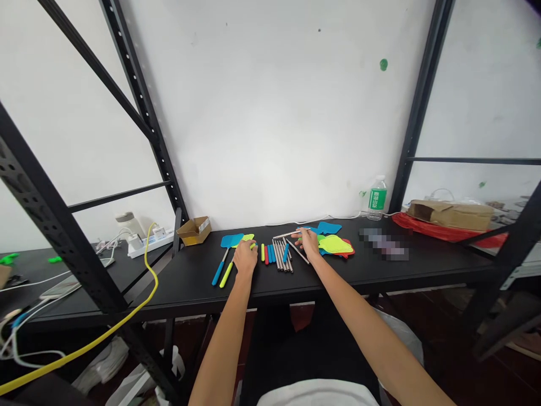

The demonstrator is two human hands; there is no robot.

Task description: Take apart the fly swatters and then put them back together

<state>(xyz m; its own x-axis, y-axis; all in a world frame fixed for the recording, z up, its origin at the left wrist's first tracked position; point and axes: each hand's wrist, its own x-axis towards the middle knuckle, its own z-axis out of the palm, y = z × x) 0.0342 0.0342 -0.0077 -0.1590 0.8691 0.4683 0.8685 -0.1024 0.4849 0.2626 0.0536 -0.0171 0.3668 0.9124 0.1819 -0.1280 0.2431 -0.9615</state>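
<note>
My left hand (pixel 245 257) is closed around a yellow-green handle (pixel 253 246), only its end showing past the fingers. Beside it lie a blue fly swatter (pixel 231 241) and a yellow-green fly swatter (pixel 227 274), the latter's head partly behind my hand. My right hand (pixel 309 242) pinches a thin metal rod (pixel 285 234) that points left. Between my hands are short coloured handles (pixel 266 254) in a row and several metal rods (pixel 279 256), with a blue handle (pixel 286 252) lying on them. Loose swatter heads (pixel 336 244) in yellow, green, red and blue are piled right of my right hand.
An open cardboard box (pixel 194 231) stands at the back left of the black table (pixel 186 282). A plastic bottle (pixel 377 198) is near the wall. Black metal posts (pixel 143 96) flank the table, and a yellow cable (pixel 139 304) crosses the left. A carton (pixel 450 214) lies on red plastic at right.
</note>
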